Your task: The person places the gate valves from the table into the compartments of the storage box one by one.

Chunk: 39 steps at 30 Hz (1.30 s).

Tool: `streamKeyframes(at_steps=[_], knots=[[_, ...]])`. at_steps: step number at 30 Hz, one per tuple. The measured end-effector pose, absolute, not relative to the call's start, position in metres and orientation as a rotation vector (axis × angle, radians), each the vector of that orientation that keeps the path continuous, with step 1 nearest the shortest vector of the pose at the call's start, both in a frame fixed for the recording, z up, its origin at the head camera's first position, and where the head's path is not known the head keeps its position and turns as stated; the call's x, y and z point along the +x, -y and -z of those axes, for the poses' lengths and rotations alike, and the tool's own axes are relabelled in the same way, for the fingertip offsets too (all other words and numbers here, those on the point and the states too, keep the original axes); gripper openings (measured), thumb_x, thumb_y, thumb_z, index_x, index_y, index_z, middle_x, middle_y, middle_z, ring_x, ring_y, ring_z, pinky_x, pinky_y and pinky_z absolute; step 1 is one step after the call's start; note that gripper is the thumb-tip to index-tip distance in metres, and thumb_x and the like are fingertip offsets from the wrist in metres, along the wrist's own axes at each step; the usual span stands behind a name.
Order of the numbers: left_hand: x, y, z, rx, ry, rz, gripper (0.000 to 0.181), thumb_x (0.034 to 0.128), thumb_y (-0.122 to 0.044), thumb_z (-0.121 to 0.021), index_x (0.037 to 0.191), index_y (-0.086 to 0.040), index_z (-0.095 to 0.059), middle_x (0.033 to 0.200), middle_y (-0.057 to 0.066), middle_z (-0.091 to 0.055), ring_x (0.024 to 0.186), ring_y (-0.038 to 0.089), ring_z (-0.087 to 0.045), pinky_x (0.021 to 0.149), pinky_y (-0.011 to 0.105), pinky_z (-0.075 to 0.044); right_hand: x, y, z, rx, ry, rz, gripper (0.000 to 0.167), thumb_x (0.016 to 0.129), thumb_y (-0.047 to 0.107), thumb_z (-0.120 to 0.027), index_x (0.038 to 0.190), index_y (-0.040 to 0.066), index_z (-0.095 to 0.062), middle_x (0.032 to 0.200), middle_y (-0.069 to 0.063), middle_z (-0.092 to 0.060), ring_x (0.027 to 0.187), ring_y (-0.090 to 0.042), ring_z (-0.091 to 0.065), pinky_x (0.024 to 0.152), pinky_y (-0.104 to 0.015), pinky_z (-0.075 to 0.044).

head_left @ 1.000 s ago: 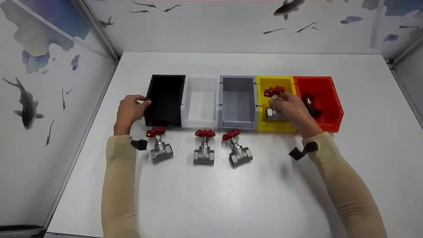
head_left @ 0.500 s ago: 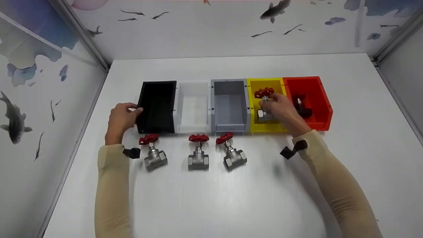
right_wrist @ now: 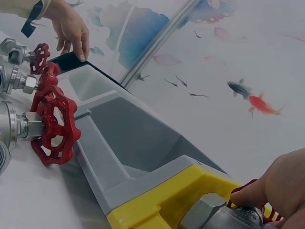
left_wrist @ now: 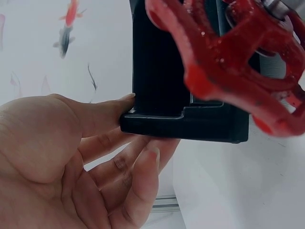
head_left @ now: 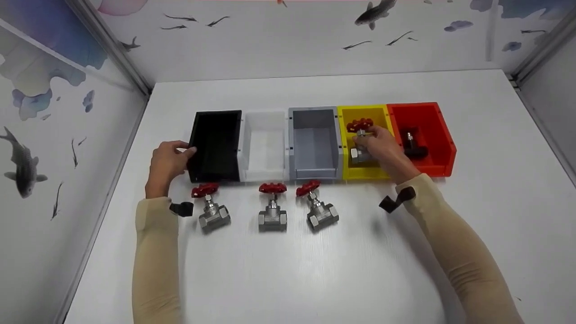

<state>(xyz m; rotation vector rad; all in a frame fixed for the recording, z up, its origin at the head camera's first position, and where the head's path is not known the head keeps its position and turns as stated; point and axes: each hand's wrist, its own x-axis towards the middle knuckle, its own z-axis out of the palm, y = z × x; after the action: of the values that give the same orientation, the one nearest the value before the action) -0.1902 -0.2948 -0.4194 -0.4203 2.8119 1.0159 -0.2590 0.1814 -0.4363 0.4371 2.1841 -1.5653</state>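
Observation:
My left hand (head_left: 166,164) pinches the left wall of the black bin (head_left: 216,175), its thumb at the rim and its fingers outside. The left wrist view shows the thumb (left_wrist: 102,114) against the black wall. At the yellow bin (head_left: 366,174), my right hand (head_left: 382,146) grips a steel valve with a red handwheel (head_left: 360,125), which stands inside that bin. Part of the valve is hidden behind my fingers; its hex end (right_wrist: 202,210) shows in the right wrist view. A dark valve (head_left: 416,151) lies in the red bin (head_left: 445,148), partly behind my right hand.
Between the black and yellow bins stand a white bin (head_left: 265,153) and a grey bin (head_left: 313,148). Three more red-wheeled valves lie in front of the row: a left valve (head_left: 213,217), a middle valve (head_left: 272,218) and a right valve (head_left: 322,214). A wall rises behind the table.
The head view has shifted between the first frame and now. Both hands keep their places at the bins, and the valve in my right hand stays inside the yellow bin.

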Motion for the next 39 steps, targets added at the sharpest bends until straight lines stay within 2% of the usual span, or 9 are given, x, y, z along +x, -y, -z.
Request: streamKeyframes(at_steps=[5,9,16,21,33,39], knots=[[-0.191,0.294,0.421,-0.422,-2.803,-1.02,0.042,0.1021,-0.03,-0.055,0.134,-0.003,-0.06,0.109,0.022,-0.068,0.077,0.021,-0.067,0.06,0.025,-0.05,-0.261,-0.182,0.439,0.435,-2.173,1.59,0.061,0.098,0.029,-0.063,0.151,0.013,-0.036,0.139,-0.009,-0.051,0.117,-0.028,-0.049,0.106,-0.041,-0.038],[-0.19,0.294,0.421,-0.416,-2.798,-1.024,0.043,0.1019,-0.031,-0.055,0.134,-0.003,-0.06,0.109,0.023,-0.068,0.08,0.025,-0.068,0.061,0.025,-0.049,-0.263,-0.181,0.442,0.444,-2.177,1.585,0.062,0.099,0.028,-0.062,0.152,0.012,-0.034,0.143,-0.01,-0.049,0.119,-0.028,-0.048,0.107,-0.041,-0.038],[-0.188,0.297,0.419,-0.379,-2.831,-1.013,0.043,0.1018,-0.03,-0.056,0.133,-0.001,-0.06,0.104,0.024,-0.07,0.074,0.025,-0.068,0.059,0.025,-0.047,-0.265,-0.178,0.447,0.436,-2.205,1.583,0.063,0.099,0.026,-0.062,0.152,0.012,-0.033,0.146,-0.01,-0.046,0.121,-0.029,-0.048,0.11,-0.042,-0.039],[-0.188,0.297,0.419,-0.372,-2.841,-1.005,0.043,0.1021,-0.03,-0.055,0.133,-0.002,-0.06,0.102,0.023,-0.07,0.078,0.029,-0.069,0.059,0.025,-0.048,-0.266,-0.178,0.45,0.411,-2.2,1.588,0.06,0.1,0.023,-0.059,0.152,0.009,-0.033,0.146,-0.012,-0.045,0.122,-0.03,-0.047,0.11,-0.043,-0.038],[-0.19,0.297,0.419,-0.382,-2.815,-1.011,0.044,0.1023,-0.03,-0.055,0.135,-0.001,-0.059,0.11,0.026,-0.069,0.083,0.03,-0.069,0.06,0.024,-0.049,-0.268,-0.177,0.458,0.424,-2.201,1.57,0.058,0.103,0.023,-0.055,0.153,0.007,-0.031,0.148,-0.014,-0.043,0.125,-0.028,-0.045,0.112,-0.043,-0.037],[-0.19,0.297,0.418,-0.387,-2.817,-0.998,0.043,0.1023,-0.03,-0.055,0.134,-0.002,-0.06,0.109,0.024,-0.069,0.079,0.026,-0.067,0.06,0.024,-0.049,-0.269,-0.176,0.459,0.434,-2.206,1.554,0.056,0.103,0.023,-0.054,0.151,0.007,-0.032,0.147,-0.013,-0.044,0.123,-0.028,-0.046,0.111,-0.042,-0.038]])
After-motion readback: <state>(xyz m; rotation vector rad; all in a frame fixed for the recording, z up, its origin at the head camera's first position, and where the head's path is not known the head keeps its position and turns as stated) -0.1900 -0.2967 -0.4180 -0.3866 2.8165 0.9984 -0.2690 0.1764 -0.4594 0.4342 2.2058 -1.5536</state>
